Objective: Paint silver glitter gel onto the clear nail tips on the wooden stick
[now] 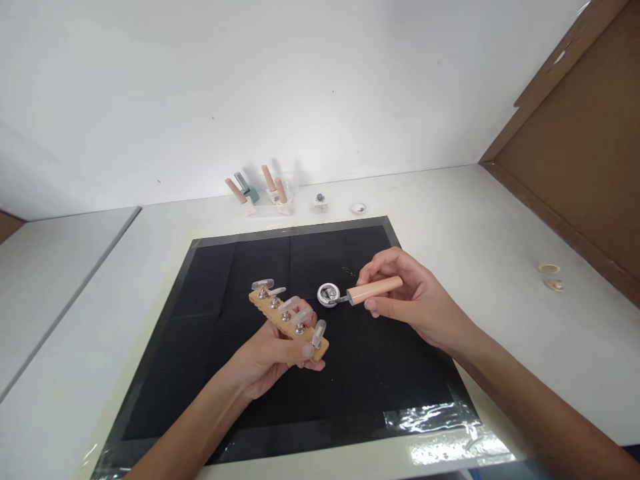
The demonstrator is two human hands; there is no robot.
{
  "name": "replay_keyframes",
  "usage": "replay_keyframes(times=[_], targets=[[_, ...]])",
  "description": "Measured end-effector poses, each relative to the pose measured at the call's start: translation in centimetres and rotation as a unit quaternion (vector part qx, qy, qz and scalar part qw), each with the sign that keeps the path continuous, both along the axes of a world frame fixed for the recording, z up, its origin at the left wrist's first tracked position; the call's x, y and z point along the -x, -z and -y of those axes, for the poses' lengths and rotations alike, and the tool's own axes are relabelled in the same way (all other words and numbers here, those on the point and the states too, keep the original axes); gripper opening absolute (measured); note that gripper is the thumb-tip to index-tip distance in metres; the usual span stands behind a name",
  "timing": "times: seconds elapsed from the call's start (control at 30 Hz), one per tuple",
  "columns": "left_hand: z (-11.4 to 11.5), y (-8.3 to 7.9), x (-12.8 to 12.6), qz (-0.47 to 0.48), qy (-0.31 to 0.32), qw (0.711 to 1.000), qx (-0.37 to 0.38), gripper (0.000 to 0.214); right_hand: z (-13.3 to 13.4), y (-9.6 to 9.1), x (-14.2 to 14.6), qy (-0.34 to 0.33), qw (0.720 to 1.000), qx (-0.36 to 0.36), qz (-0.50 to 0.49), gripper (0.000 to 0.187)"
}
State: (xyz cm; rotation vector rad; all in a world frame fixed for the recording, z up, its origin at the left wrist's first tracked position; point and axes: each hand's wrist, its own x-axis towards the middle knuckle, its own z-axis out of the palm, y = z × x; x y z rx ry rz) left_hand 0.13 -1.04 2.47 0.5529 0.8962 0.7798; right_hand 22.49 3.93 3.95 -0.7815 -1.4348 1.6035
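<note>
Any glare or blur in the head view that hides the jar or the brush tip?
Head view: light even, shadows faint; glare mostly on the clear film at the near right corner of the mat; jar and brush sharp; bottles by the back wall smeared; edges bent by the wide lens.

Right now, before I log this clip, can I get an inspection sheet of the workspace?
Surface: white table with a black mat; glossy tape at the mat's near right corner.
Job's things: wooden nail-tip holder carrying five clear tips; peach-handled brush, its tip at a small open jar on the mat.
Clutter: clear rack of polish bottles, small pot and round lid at the back; two small round pieces to the right.
Hands: left hand holds the holder; right hand holds the brush.
Cables: nothing seen.
Surroundings: white wall; brown board on the right.
</note>
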Motion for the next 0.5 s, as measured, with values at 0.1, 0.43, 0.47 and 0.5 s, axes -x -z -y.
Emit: replay_keyframes(times=[0.1, 0.43, 0.47, 0.5], targets=[[0.3, 0.1, -0.3, 0.014, 0.001, 1.000, -0.008, 0.041, 0.2, -0.2, 0.0, -0.026, 1.000, -0.017, 0.002, 0.012], [0.8, 0.4, -0.7, -0.051, 0.018, 0.994, -0.098, 0.026, 1.7, -0.7, 0.2, -0.072, 0.994, -0.082, 0.017, 0.013], [0.8, 0.3, -0.7, -0.061, 0.020, 0.992, -0.111, 0.022, 1.9, -0.7, 0.2, -0.076, 0.993, -0.089, 0.019, 0.014], [0.8, 0.3, -0.7, -0.068, 0.023, 0.990, -0.124, 0.019, 2.0, -0.7, 0.3, -0.080, 0.992, -0.095, 0.020, 0.014]])
